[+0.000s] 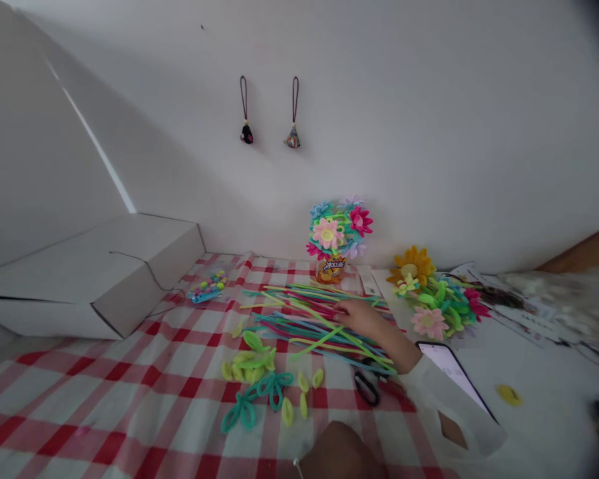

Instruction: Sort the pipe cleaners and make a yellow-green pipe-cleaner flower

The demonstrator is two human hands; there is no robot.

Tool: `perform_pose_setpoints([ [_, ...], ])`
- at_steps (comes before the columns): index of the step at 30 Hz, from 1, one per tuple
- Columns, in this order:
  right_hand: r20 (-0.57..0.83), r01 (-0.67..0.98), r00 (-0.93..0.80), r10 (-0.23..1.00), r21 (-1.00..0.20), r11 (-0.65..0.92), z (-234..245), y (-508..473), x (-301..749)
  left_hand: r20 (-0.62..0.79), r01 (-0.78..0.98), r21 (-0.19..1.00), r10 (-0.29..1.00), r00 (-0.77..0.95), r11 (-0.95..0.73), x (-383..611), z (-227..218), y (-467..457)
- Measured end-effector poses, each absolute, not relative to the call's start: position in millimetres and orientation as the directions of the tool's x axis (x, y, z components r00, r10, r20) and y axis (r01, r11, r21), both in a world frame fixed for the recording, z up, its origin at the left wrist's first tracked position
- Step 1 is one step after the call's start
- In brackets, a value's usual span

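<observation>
Nearest, bottom edge: your L hand (pixel 344 452), partly in frame; grip, can't tell. Your R hand (pixel 362 317) is down on the pipe cleaners (pixel 284 320), mid-table on checked cloth (pixel 144 399); pinching or not, can't tell. Lime pcs (pixel 254 341) this side, phone (pixel 452 372) by R sleeve (pixel 429 389), potted flowers (pixel 328 233) behind.

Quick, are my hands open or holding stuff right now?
Left hand: can't tell, fingers hidden.
Right hand: at the fuzzy sticks; can't tell if gripping.
</observation>
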State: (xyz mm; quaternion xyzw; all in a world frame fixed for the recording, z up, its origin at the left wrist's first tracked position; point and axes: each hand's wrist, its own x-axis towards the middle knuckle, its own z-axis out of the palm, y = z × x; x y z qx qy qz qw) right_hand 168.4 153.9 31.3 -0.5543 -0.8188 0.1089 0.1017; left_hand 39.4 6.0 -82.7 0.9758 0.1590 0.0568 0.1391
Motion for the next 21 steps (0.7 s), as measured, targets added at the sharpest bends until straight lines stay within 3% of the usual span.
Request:
perform_pose_setpoints([
  [6,-0.005,0.896,-0.399,0.917,-0.217,0.388,30.4,140.8,183.1,0.163,0.256,0.303,0.314,0.935,-0.918,31.9,-72.7,7.1],
  [15,-0.031,0.924,-0.380,0.924,-0.057,0.378,24.4,129.6,179.8,0.133,0.280,0.290,0.329,0.935,-0.915,23.3,-57.3,0.9],
  [21,-0.001,0.940,-0.336,0.942,-0.069,0.335,32.3,129.2,178.7,0.131,0.287,0.296,0.336,0.933,-0.911,23.9,-51.9,0.4],
])
